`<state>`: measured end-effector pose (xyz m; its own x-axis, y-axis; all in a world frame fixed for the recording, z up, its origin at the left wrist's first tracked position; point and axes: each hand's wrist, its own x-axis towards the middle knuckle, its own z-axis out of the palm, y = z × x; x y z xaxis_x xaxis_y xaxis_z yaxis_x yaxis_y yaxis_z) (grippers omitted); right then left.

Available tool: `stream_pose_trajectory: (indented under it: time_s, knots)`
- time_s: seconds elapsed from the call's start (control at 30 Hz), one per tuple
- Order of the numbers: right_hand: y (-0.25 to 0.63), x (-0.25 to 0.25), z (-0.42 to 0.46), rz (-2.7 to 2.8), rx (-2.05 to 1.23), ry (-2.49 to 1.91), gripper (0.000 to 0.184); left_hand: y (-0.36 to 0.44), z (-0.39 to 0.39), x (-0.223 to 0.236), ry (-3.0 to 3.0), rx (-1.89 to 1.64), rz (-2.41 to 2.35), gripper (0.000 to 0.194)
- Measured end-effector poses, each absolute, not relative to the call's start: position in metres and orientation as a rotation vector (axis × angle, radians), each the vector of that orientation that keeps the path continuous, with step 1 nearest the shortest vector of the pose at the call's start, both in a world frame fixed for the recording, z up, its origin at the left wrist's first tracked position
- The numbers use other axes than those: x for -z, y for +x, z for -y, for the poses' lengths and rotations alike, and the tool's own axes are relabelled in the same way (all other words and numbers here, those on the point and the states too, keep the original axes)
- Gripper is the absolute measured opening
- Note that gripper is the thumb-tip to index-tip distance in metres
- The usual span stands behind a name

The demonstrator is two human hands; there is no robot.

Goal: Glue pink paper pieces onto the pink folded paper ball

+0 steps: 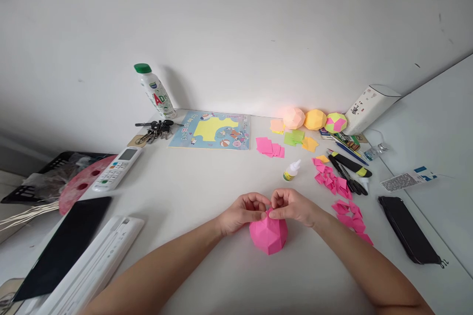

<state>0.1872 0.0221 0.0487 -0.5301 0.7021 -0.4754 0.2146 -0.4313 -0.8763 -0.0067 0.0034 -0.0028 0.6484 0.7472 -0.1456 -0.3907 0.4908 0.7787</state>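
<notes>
A pink faceted paper ball (pixel 268 236) sits on the white table (pixel 192 192) in front of me. My left hand (pixel 242 213) grips its upper left edge with curled fingers. My right hand (pixel 293 205) pinches the top rim of the same ball, thumb and fingers pressed together. To the right of my hands, several folded pink paper pieces (pixel 342 197) lie scattered. A small glue bottle (pixel 291 170) lies just behind my hands.
Pink, green and orange paper squares (pixel 284 141), three finished paper balls (pixel 315 119), pens (pixel 349 167), a black case (pixel 408 229), a drink bottle (pixel 155 91), keys (pixel 155 130), a sticker sheet (pixel 212 130), a remote (pixel 116 168) and a tablet (pixel 62 246) surround me.
</notes>
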Motion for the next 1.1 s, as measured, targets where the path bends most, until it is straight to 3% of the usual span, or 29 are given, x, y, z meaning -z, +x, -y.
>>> stream_pose_trajectory:
  time_s: [1.1]
  knots:
    - [0.186,-0.037,-0.017,1.435,-1.846,-1.204,0.032,-0.01,-0.005,-0.005,0.986,-0.537,-0.576,0.029]
